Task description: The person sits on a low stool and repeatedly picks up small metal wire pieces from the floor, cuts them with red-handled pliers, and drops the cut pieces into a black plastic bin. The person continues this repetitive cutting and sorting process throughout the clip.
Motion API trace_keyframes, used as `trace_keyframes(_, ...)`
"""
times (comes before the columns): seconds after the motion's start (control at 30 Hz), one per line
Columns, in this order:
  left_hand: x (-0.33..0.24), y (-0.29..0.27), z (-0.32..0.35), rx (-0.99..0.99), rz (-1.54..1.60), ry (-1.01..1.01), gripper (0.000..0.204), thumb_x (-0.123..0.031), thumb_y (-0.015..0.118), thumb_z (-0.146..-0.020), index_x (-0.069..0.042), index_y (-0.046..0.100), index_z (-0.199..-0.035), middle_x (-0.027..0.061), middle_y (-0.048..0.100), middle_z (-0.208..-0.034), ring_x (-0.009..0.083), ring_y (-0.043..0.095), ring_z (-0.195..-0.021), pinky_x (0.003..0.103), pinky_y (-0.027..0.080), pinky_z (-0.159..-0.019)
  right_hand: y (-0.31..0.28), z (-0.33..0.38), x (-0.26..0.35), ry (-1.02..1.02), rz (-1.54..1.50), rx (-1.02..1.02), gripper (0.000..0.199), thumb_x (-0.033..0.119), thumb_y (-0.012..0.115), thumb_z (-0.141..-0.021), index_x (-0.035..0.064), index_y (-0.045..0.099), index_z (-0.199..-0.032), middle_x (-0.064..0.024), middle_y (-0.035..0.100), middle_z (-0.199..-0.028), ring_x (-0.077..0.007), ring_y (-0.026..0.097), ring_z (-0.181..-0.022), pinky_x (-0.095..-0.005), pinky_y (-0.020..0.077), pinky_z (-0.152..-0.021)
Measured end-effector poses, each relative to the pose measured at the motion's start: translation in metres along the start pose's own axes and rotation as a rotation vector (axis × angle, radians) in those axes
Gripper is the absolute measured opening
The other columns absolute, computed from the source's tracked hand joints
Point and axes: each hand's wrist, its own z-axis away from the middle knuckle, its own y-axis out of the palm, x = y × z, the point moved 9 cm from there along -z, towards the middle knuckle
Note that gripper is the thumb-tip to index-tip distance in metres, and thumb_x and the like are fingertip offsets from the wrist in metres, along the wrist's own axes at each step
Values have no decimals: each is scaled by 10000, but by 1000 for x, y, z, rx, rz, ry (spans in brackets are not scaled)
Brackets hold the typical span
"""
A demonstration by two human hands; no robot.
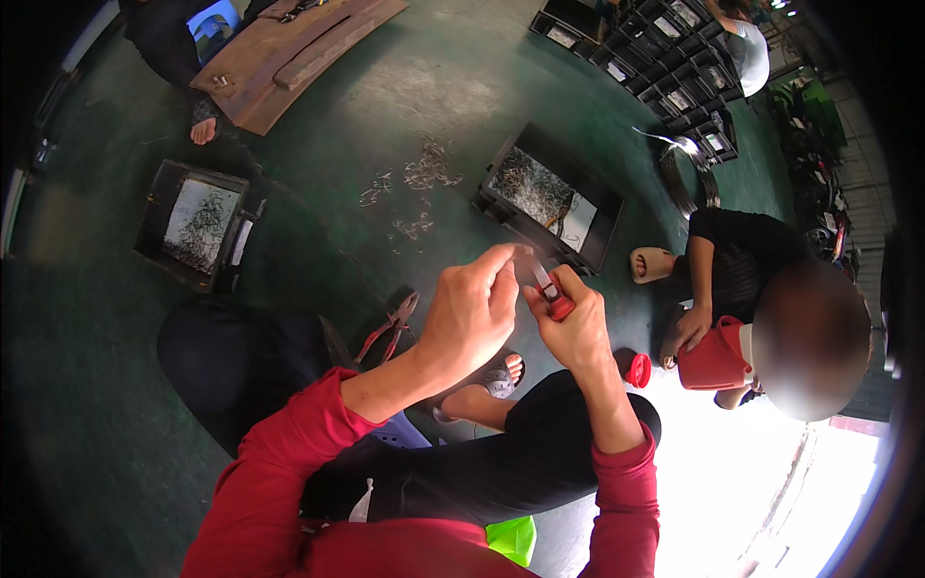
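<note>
In front of me my two hands meet near the middle of the view. My right hand point(575, 328) is closed around a red-handled tool point(557, 301) whose flat silvery metal end points up and toward my left hand. My left hand point(472, 306) has thumb and forefinger pinched together at the tip of that metal part; what lies between them is too small to make out. Below, on the floor beside my left forearm, lie red-handled pliers point(390, 329). Beyond my hands, small bent metal pieces point(424, 173) are scattered on the floor.
Black crates holding metal pieces stand at left point(154, 226) and right point(597, 231). A wire coil point(674, 181) and stacked black crates point(665, 72) are at far right. A co-worker point(742, 255) sits close on my right; another person point(159, 43) is beside a brown board point(255, 91).
</note>
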Motion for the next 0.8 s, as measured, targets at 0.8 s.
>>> trace_keyframes(0.8, 23, -34, -29, 10, 670, -236, 205, -111, 634, -918, 3, 669, -1084, 93, 671, -973, 184, 667, -888, 317, 545, -815, 36, 21, 14, 306, -668, 800, 294, 239, 629, -927, -7, 575, -1079, -111, 670, -974, -147, 621, -817, -332, 502, -770)
